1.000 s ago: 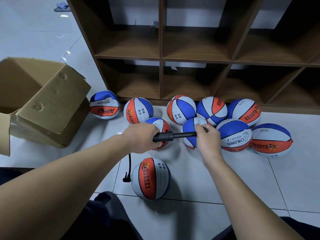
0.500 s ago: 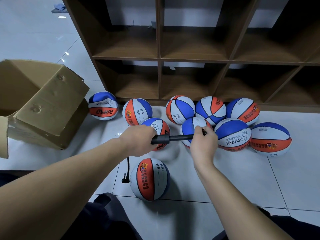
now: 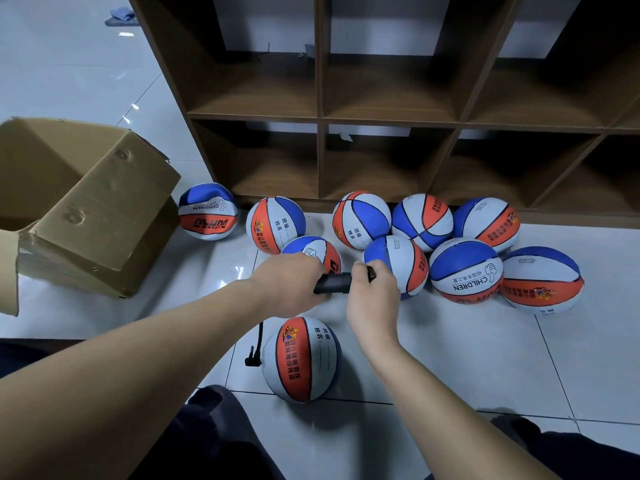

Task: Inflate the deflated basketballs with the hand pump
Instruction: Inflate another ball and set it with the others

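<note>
Left hand [image 3: 291, 282] wraps the pump [image 3: 334, 283] barrel, steadying it. Right hand [image 3: 374, 292] fingers curl round the handle, driving strokes. Hose [image 3: 259, 337] feeds the nearest ball [image 3: 300, 360] on the floor.

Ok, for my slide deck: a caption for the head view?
Both hands work a hand pump hosed to a basketball.
</note>
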